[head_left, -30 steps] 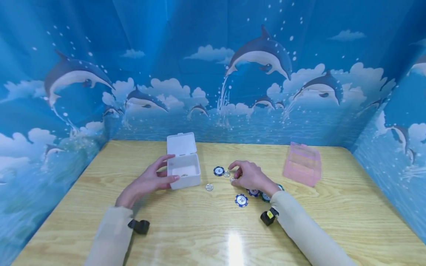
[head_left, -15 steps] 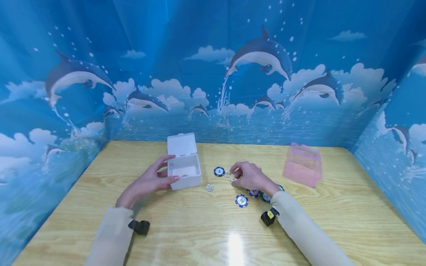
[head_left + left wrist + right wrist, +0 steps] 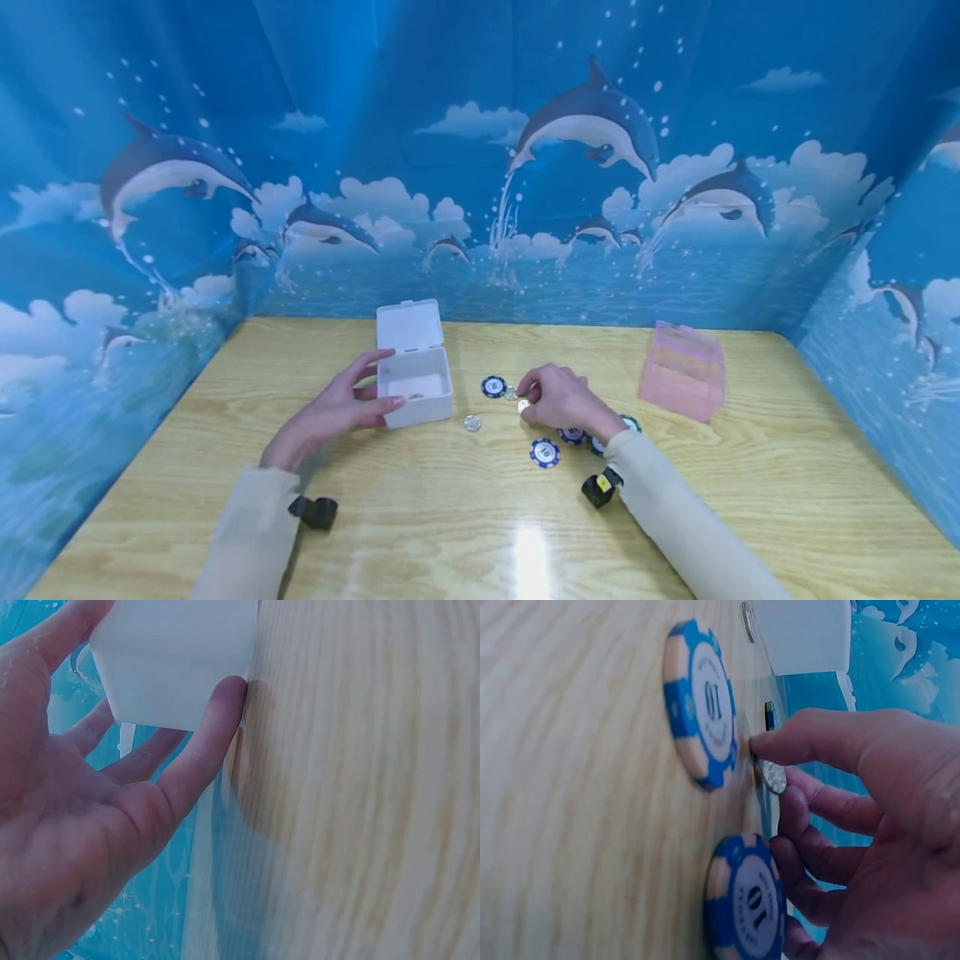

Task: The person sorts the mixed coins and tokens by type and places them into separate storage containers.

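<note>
My left hand [image 3: 345, 407] holds a white plastic box [image 3: 432, 409] at its left side, thumb at the front and fingers toward the back. Its lid stands open, and a small coin [image 3: 416, 396] lies inside. Over on the right, my right hand [image 3: 561, 398] pinches a silver coin [image 3: 775, 777] at the tabletop between thumb and curled fingers. A second silver coin [image 3: 512, 392] touches a dark blue poker chip [image 3: 493, 386] just beyond those fingers. Another silver coin [image 3: 472, 423] lies between box and hand.
A blue poker chip [image 3: 544, 452] marked 10 lies in front of my right hand. Another blue chip [image 3: 572, 435] and green chips [image 3: 631, 422] sit partly hidden under the right wrist. At the back right stands a pink translucent box [image 3: 681, 372]. A dolphin-print curtain [image 3: 480, 167] borders the table.
The right thumb and fingers have drawn together on the silver coin, which has shifted slightly. My right forearm has moved a little left. The left hand and white box stay put.
</note>
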`<state>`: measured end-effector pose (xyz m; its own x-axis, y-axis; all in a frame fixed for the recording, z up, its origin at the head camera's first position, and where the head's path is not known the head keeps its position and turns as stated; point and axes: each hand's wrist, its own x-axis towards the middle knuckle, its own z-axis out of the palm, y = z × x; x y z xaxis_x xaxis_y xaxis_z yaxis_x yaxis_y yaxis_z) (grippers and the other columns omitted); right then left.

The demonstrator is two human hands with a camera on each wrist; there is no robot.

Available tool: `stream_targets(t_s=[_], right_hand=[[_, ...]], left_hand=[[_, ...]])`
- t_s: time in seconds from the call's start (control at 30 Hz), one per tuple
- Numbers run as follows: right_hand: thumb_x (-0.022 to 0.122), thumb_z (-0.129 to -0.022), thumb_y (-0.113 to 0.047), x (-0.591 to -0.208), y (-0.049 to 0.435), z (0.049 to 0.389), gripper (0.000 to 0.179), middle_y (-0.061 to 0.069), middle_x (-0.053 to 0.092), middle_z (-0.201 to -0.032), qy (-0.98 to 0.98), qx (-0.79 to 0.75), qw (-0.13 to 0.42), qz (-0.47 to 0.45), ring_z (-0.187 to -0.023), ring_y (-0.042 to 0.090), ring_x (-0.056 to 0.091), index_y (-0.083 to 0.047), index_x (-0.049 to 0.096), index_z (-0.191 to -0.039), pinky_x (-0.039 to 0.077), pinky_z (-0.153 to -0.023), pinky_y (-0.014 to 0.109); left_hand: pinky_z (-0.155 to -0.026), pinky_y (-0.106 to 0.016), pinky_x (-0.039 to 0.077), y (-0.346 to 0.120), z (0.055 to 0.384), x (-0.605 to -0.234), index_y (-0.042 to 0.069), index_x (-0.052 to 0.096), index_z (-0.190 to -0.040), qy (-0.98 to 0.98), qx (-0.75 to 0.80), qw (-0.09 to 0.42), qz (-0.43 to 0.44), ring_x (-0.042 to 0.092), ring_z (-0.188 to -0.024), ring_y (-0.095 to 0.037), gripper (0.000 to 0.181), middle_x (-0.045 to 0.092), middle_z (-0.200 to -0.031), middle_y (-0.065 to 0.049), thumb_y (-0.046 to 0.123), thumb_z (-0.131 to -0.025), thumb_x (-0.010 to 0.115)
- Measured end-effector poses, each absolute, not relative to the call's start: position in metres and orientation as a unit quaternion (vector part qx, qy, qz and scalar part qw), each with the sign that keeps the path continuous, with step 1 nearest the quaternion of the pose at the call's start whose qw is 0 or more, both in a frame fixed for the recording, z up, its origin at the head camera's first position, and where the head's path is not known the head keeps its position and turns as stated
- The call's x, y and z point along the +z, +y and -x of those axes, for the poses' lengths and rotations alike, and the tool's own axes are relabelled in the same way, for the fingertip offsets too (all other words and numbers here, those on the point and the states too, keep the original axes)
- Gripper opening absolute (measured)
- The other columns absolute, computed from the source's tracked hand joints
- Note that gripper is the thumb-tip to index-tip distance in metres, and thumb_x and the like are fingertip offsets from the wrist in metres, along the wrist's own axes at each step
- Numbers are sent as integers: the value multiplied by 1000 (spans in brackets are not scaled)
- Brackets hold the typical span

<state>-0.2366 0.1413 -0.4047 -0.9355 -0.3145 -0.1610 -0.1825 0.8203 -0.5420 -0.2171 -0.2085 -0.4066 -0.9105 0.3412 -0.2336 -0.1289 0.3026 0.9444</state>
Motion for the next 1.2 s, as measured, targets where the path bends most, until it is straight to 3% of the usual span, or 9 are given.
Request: stream_targets(t_s=[0.1,0.17,0.27,0.33,0.53,0.87,1.2], right_hand=[[82,-79,-15,-407,144,238,25,-6,70,-89,943,-279,122,131,-85,14,59,-18,76,-103,33,-109,62],[82,-81,-17,-408,146,239,19,-5,69,-87,940,-292,123,130,-82,14,59,-18,77,-99,40,-105,56],[83,-83,-19,-410,149,239,13,-3,69,-85,932,-314,121,133,-79,14,59,-18,77,-94,51,-88,42],[83,-84,-19,-412,151,238,10,-2,69,-84,926,-329,123,137,-77,14,60,-17,76,-91,52,-75,33],[82,-86,-19,-414,157,239,6,-2,70,-80,909,-363,126,159,-72,13,61,-18,76,-87,52,-68,28],[77,-90,-19,-414,160,238,3,-3,71,-90,897,-378,96,209,-81,11,63,-16,75,-91,56,-75,27],[71,-92,-18,-417,158,236,5,0,72,-102,882,-426,55,191,-102,18,66,-16,71,-97,58,-97,41]], left_hand=[[-97,-45,60,-209,217,-407,26,19,-162,781,588,201,-69,44,-143,-48,90,23,-166,-20,26,-93,76],[-97,-45,60,-209,217,-407,25,19,-162,780,589,200,-70,44,-143,-48,89,23,-166,-20,26,-94,76],[-96,-45,60,-209,217,-407,25,19,-162,780,589,199,-69,44,-142,-48,89,22,-166,-20,25,-94,76],[-96,-45,60,-209,217,-407,26,19,-162,781,588,200,-68,44,-143,-48,89,22,-166,-20,25,-94,76],[-97,-44,60,-209,218,-407,27,19,-163,783,585,201,-67,43,-143,-48,90,22,-167,-20,27,-93,76],[-98,-44,59,-209,219,-407,28,19,-163,788,579,199,-64,43,-144,-48,90,21,-167,-20,27,-94,76],[-99,-44,59,-209,218,-407,27,18,-163,784,585,200,-64,42,-144,-49,90,20,-167,-20,25,-94,76]])
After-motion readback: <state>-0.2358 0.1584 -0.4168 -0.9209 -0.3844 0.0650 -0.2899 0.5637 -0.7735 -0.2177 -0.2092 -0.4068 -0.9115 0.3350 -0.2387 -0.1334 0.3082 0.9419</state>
